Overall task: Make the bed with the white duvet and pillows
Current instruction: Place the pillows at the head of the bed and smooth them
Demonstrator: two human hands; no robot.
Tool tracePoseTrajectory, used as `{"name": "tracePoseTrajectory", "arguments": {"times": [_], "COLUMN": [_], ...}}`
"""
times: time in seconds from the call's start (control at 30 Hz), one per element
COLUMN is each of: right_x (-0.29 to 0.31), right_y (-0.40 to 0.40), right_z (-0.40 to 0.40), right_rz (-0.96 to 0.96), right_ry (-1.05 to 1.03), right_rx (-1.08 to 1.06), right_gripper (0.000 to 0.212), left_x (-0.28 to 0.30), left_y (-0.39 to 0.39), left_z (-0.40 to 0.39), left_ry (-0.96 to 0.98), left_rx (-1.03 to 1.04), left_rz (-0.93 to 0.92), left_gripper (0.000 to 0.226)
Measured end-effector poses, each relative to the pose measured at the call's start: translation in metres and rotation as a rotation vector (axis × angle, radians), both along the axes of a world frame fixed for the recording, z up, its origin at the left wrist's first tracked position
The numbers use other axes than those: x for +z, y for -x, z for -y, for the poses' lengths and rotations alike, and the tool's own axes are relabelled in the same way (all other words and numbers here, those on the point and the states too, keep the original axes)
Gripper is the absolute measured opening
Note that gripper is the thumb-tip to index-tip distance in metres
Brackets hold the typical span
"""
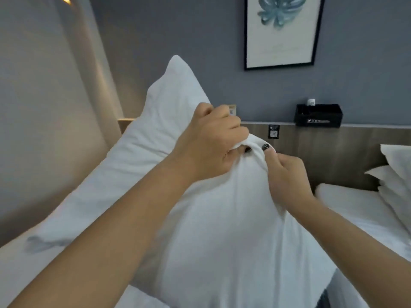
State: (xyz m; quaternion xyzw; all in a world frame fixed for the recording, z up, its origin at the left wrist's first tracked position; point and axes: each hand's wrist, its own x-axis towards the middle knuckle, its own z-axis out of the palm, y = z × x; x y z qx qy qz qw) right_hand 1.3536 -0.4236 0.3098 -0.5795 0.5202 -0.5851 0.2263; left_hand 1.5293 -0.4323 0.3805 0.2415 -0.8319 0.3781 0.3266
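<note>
Both hands [206, 141] [287, 174] gripping raised pillow [222, 230], black box [318, 115] and framed print [281, 32] behind

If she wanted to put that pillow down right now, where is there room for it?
Bare sheet shows on the bed at right, between the held pillow and the stacked pillows by the headboard. Another white patch lies at lower left, under her left arm. The middle is crowded: the left hand and right hand bunch the pillow's top corner.
</note>
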Motion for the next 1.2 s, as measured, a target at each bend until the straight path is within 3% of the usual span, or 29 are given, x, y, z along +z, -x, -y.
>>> {"name": "tracePoseTrajectory", "arguments": {"times": [0.07,0.1,0.13,0.2,0.23,0.3,0.4,0.53,0.6,0.63,0.73,0.87,0.97,1.03,1.1,1.17,1.2], "right_x": [0.026,0.035,0.042,0.048,0.048,0.043,0.039,0.045,0.053,0.06,0.076,0.081,0.074,0.064,0.051,0.044,0.044], "right_y": [-0.015,-0.018,-0.018,-0.015,-0.017,-0.019,-0.024,-0.028,-0.031,-0.034,-0.042,-0.063,-0.086,-0.107,-0.13,-0.154,-0.167], "right_z": [0.01,0.016,0.023,0.04,0.045,0.056,0.082,0.116,0.137,0.148,0.183,0.235,0.275,0.3,0.327,0.356,0.372], "right_rz": [0.107,0.105,0.059,-0.073,-0.101,-0.194,-0.147,0.173,0.272,0.313,0.404,0.4,0.394,0.387,0.381,0.351,0.322], "right_ry": [0.132,0.177,0.176,-0.015,-0.166,-0.287,-0.114,-0.108,-0.102,-0.111,-0.152,-0.183,-0.194,-0.21,-0.229,-0.251,-0.258], "right_rx": [0.064,0.119,0.212,0.566,0.741,0.897,0.768,0.687,0.663,0.658,0.679,0.692,0.694,0.682,0.655,0.605,0.578], "right_gripper": [0.037,0.024,0.023,0.063,0.073,0.07,0.041,0.017,0.014,0.016,0.021,0.022,0.023,0.026,0.028,0.029,0.028], "left_x": [0.03,0.042,0.052,0.066,0.07,0.072,0.071,0.074,0.07,0.065,0.028,-0.042,-0.089,-0.112,-0.138,-0.163,-0.175], "left_y": [-0.018,-0.025,-0.03,-0.036,-0.035,-0.031,-0.025,-0.023,-0.023,-0.025,-0.042,-0.083,-0.118,-0.143,-0.175,-0.205,-0.217], "left_z": [0.001,0.003,0.007,0.016,0.019,0.03,0.054,0.098,0.112,0.119,0.137,0.171,0.209,0.238,0.275,0.305,0.319], "left_ry": [0.103,0.154,0.201,0.3,0.357,0.465,0.56,0.498,0.33,0.231,-0.096,-0.489,-0.544,-0.485,-0.546,-0.752,-0.9], "left_rx": [0.048,0.061,0.064,0.06,0.057,0.057,0.124,0.262,0.254,0.253,0.267,0.327,0.365,0.277,0.179,-0.001,-0.128], "left_rz": [-0.019,-0.009,0.012,0.047,0.063,0.087,0.088,-0.013,-0.205,-0.363,-0.772,-1.234,-1.615,-1.827,-2.06,-2.244,-2.263], "left_gripper": [0.02,0.022,0.025,0.037,0.042,0.043,0.033,0.029,0.011,0.015,0.055,0.08,0.091,0.106,0.118,0.119,0.107]}}
